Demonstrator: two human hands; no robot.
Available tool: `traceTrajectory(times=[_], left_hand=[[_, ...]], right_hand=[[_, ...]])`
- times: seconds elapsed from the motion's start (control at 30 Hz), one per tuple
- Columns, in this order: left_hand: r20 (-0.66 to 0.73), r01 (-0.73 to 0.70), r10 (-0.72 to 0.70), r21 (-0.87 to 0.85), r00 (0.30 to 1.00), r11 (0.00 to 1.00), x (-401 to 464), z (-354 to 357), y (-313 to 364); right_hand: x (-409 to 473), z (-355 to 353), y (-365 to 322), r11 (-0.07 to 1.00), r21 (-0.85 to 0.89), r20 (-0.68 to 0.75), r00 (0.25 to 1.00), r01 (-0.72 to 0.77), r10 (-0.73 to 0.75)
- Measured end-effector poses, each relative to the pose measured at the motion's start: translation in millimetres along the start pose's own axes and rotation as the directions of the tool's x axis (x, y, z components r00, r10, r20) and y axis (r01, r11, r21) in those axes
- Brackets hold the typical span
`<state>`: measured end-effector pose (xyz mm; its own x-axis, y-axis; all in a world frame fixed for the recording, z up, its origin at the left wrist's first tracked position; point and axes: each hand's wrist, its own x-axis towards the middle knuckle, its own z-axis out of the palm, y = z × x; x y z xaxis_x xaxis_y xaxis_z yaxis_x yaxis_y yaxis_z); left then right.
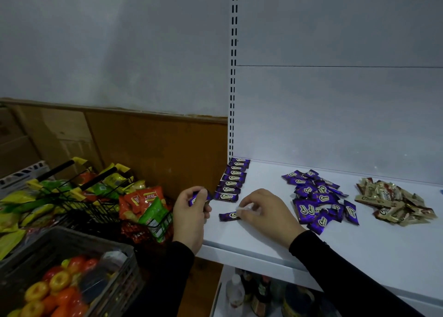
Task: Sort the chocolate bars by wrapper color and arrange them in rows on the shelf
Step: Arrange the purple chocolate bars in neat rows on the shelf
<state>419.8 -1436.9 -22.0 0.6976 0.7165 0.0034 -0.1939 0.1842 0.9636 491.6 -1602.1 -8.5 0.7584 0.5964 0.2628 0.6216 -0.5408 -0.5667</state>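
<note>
Pinching one purple bar (229, 216), right fingers (247, 209); left fingers (203, 194) grip another (195, 198).

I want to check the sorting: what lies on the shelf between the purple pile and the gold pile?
Nothing. In the head view, only bare white shelf separates the purple pile from the gold pile; the two do not touch.
</note>
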Motion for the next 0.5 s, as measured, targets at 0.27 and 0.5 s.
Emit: traceTrajectory(times=[0.27, 0.5], left_hand=[[-0.036, 0.019, -0.02, -0.028, 0.999, 0.999, 1.2, 1.5, -0.1], [-0.044, 0.075, -0.079, -0.088, 0.996, 0.993, 0.9, 0.5, 4.7]], right_hand=[[10.8, 12.1, -8.7, 0.998, -0.035, 0.023, 0.998, 0.06, -0.059], [17.8, 24.9, -16.5, 0.997, -0.056, -0.019, 0.998, 0.051, -0.052]])
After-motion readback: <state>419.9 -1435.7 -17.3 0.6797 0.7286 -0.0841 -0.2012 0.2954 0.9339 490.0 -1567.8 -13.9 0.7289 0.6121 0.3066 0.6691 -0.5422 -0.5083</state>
